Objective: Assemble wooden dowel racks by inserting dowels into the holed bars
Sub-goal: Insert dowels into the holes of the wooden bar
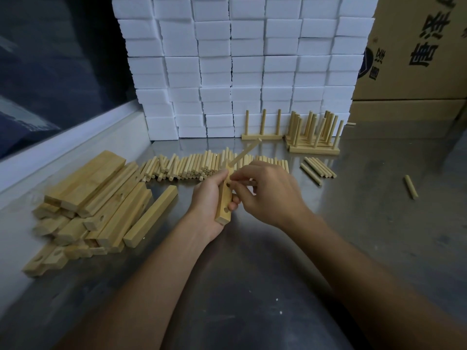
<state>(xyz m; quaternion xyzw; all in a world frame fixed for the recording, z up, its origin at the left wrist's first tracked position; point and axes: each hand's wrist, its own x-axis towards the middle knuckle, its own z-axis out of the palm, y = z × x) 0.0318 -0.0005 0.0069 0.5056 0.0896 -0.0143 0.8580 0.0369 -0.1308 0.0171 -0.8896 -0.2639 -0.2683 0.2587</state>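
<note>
Left hand (211, 198): curled round the bar (224, 202), above the table (252, 274).
Right hand (267, 193): fingertips pinch a dowel (243, 154) at the top hole.
Handling: light, stiff wood; likely best gripped low.
Beyond: loose dowels (202, 164), finished racks (313, 133).

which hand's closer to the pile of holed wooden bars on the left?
Left. The left hand, gripping a holed wooden bar, is just right of the pile of holed wooden bars. The right hand lies farther right, beyond the held bar.
</note>
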